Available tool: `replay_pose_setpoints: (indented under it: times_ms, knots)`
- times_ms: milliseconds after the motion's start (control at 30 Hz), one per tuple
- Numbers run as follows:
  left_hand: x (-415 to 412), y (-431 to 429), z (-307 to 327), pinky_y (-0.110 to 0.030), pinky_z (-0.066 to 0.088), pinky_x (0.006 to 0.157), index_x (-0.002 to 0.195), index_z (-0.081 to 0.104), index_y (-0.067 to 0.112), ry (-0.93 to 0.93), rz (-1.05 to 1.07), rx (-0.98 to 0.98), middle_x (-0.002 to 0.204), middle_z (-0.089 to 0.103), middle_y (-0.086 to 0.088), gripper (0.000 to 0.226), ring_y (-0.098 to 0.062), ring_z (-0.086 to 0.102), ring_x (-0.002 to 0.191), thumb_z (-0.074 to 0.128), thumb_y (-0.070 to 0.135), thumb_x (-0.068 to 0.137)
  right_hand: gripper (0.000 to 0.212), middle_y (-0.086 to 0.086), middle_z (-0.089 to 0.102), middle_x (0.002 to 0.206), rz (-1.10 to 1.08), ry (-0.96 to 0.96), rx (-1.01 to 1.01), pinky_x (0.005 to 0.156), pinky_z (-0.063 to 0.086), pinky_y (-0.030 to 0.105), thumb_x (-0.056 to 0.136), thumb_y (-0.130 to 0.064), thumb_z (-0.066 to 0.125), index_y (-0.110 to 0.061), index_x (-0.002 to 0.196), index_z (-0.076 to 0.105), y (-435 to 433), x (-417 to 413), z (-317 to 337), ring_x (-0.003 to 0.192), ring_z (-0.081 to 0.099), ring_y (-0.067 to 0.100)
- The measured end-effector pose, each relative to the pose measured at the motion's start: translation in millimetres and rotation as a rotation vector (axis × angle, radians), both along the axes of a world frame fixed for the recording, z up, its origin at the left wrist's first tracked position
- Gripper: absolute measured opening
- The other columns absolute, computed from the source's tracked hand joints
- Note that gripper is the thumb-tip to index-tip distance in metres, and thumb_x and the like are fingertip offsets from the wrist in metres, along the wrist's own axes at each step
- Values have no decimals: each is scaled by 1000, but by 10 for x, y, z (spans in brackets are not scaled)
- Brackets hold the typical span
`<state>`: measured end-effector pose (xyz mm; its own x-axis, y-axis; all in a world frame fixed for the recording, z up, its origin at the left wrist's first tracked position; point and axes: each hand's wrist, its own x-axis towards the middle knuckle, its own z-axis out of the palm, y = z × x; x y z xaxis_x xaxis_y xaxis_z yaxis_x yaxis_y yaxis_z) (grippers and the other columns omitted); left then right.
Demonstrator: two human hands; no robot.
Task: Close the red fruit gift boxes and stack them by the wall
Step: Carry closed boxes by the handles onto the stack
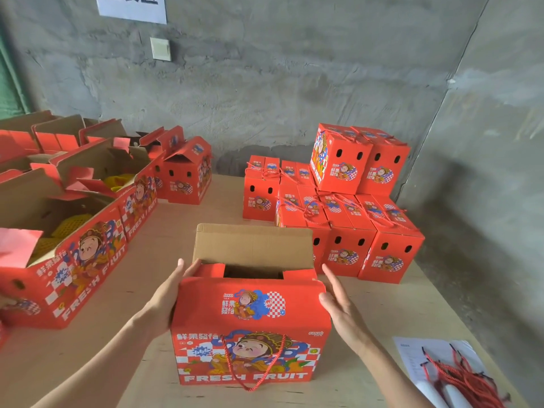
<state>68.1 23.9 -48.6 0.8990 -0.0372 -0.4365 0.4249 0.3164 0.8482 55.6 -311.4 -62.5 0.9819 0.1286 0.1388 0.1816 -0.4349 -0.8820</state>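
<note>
A red fruit gift box (pixel 250 328) stands on the table right in front of me. Its near flap lies folded down over the top, while the far brown flap (pixel 253 244) stands up. A red rope handle hangs down its front. My left hand (pixel 169 295) presses flat against the box's left side with the thumb on the top edge. My right hand (pixel 338 301) is by the right side, fingers straight. A stack of closed red boxes (pixel 347 207) sits against the wall at the back right, two of them on top.
Several open red boxes (pixel 73 237) with yellow-netted fruit line the left side of the table (pixel 182 219). A bundle of red rope handles (pixel 462 375) lies on a white sheet at the front right. The grey concrete wall (pixel 265 83) runs behind.
</note>
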Motion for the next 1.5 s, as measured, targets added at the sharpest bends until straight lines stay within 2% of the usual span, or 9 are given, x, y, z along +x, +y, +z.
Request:
replay_pose_setpoints:
  times_ms: [133, 267, 533, 900, 1067, 1233, 1333, 1433, 1500]
  knots:
    - [-118, -74, -109, -30, 54, 55, 108, 66, 35, -188, 201, 349, 98, 71, -7, 19, -20, 69, 72, 52, 39, 96, 34, -10, 54, 125, -52, -165, -156, 93, 30, 1, 98, -1, 44, -20, 122, 57, 94, 45, -101, 122, 47, 3]
    - [-192, -98, -238, -36, 48, 86, 97, 70, 21, -452, 275, 836, 130, 59, -5, 13, -24, 58, 110, 58, 19, 94, 23, 0, 55, 121, -124, -259, -207, 92, 32, 3, 95, 2, 48, -6, 110, 63, 155, 67, -179, 117, 49, 12]
    - [-162, -163, -241, -28, 40, 85, 99, 67, 2, -504, 280, 1026, 128, 58, -11, 27, -19, 53, 106, 46, 19, 99, 15, 1, 59, 115, -177, -309, -235, 85, 36, 4, 94, 0, 51, -3, 100, 65, 172, 109, -204, 107, 53, 11]
    - [-141, -180, -226, -23, 36, 68, 95, 70, -2, -454, 340, 1015, 115, 64, -7, 21, -16, 51, 88, 53, 11, 95, 19, 6, 61, 116, -189, -283, -162, 92, 41, 25, 93, 6, 50, 1, 93, 68, 171, 122, -182, 110, 54, 18]
    - [-150, -137, -246, -23, 43, 59, 90, 68, 14, -394, 374, 886, 98, 62, 2, 8, -22, 61, 85, 60, 13, 92, 22, 4, 57, 110, -116, -222, -165, 95, 34, 13, 90, 12, 49, 2, 94, 68, 162, 113, -83, 113, 50, 16]
    - [-137, -120, -223, -40, 54, 80, 108, 57, 18, -347, 336, 797, 103, 59, 1, 17, -22, 59, 100, 60, 12, 91, 13, 5, 56, 107, -52, -129, -285, 81, 34, 6, 87, 4, 59, -3, 80, 67, 127, 191, 66, 104, 53, 14]
    - [-117, -111, -217, -49, 54, 84, 114, 53, 18, -303, 298, 763, 111, 59, -3, 22, -28, 60, 104, 57, 13, 93, 26, 4, 58, 103, -169, -149, -398, 67, 32, 20, 89, -12, 64, -15, 66, 52, 239, 218, 31, 90, 55, 14]
    - [-89, -108, -195, -40, 55, 70, 128, 46, 18, -184, 264, 609, 120, 58, -10, 32, -26, 62, 91, 49, 13, 96, 9, 13, 55, 110, -321, -187, -344, 71, 36, 23, 88, -10, 64, -3, 86, 59, 339, 220, -72, 94, 55, 22]
    - [-70, -100, -182, -31, 51, 57, 140, 37, 18, -60, 207, 459, 114, 60, -13, 41, -24, 63, 78, 43, 17, 99, 35, 17, 46, 130, -349, -24, -189, 93, 37, 23, 91, -14, 62, -2, 122, 52, 338, 230, -71, 117, 48, 24]
